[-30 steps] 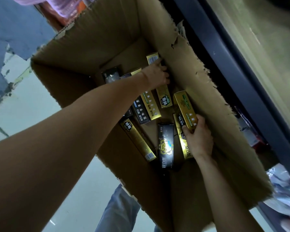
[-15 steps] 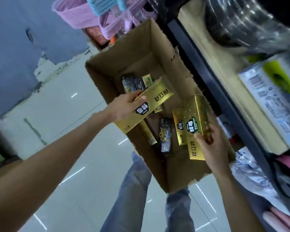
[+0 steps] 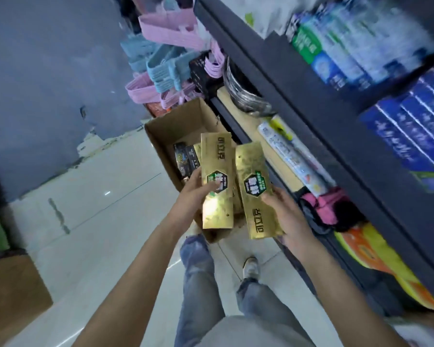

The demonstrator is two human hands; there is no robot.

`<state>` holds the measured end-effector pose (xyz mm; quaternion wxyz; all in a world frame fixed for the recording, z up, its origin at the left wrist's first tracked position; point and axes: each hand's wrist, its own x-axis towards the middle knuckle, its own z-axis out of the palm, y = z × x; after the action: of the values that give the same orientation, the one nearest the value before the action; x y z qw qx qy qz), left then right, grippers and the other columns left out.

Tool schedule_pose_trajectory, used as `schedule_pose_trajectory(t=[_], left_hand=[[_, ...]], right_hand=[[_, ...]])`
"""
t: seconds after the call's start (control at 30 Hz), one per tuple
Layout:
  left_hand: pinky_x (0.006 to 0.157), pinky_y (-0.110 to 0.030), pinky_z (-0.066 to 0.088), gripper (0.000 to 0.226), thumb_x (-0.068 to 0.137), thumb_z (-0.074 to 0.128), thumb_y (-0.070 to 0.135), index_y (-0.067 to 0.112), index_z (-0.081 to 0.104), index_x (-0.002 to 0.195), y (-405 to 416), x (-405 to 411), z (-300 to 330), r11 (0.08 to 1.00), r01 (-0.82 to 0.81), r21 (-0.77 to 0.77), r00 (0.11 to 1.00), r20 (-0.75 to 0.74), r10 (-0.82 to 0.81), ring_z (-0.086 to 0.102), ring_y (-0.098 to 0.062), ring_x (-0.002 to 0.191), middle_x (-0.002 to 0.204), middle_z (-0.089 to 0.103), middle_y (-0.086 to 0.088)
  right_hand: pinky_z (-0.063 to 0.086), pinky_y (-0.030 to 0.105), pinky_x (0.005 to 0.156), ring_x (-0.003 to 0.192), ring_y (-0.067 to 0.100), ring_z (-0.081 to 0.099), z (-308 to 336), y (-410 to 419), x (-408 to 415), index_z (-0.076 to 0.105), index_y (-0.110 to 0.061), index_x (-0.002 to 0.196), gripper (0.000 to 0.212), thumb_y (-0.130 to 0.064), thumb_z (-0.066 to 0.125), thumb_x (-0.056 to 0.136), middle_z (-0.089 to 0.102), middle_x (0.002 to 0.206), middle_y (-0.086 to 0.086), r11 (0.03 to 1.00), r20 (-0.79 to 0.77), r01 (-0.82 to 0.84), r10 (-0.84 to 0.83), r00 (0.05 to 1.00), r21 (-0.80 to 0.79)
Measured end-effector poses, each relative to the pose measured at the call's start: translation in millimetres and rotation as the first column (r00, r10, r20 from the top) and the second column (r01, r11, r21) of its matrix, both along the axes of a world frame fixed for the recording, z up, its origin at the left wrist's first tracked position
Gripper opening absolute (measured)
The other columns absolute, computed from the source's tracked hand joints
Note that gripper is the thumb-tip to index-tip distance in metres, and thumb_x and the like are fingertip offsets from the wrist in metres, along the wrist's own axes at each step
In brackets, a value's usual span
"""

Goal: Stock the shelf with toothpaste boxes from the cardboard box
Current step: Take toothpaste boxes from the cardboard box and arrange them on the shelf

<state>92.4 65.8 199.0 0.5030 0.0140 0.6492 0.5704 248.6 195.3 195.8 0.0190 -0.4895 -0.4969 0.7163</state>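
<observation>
Lifted clear of the cardboard box (image 3: 176, 126) within the last second: one gold toothpaste box (image 3: 217, 181) gripped in the left hand (image 3: 198, 194), another gold toothpaste box (image 3: 257, 191) clasped in the right hand (image 3: 283, 211). Probably headed next for the dark shelf (image 3: 311, 116) at right. Dark toothpaste boxes (image 3: 186, 156) left in the carton. Beneath, pale tiled floor (image 3: 98, 196); far off, pink and blue hangers (image 3: 161, 58).
</observation>
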Motion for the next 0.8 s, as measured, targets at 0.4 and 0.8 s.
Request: schedule_pose_trajectory(t=[0.4,0.8], left_hand=[[0.072,-0.02,0.053,0.045,0.09,0.058,0.006,0.034,0.048,0.124,-6.5,101.6,124.5,0.944,0.318,0.082,0.913,-0.293,-0.282,0.067,-0.01,0.096,0.114,0.067,0.004],[0.097,-0.042,0.046,0.045,0.081,0.057,0.037,0.025,0.058,0.125,60.3,206.8,128.9,0.817,0.576,-0.038,0.791,-0.224,-0.569,0.066,-0.024,0.099,0.112,0.069,-0.004]], right_hand=[[0.048,0.033,0.093,0.103,0.009,0.061,117.1,-14.4,121.7,0.05,-0.027,0.115,0.039,-0.023,0.071,0.082,0.065,0.114,-0.004,0.961,-0.144,0.066,-0.028,0.989,0.268],[0.045,0.021,0.067,0.084,0.017,0.061,122.3,-47.0,341.8,0.06,-0.023,0.105,0.023,-0.029,0.068,0.084,0.064,0.095,0.003,0.699,0.056,0.522,-0.622,0.781,0.488]])
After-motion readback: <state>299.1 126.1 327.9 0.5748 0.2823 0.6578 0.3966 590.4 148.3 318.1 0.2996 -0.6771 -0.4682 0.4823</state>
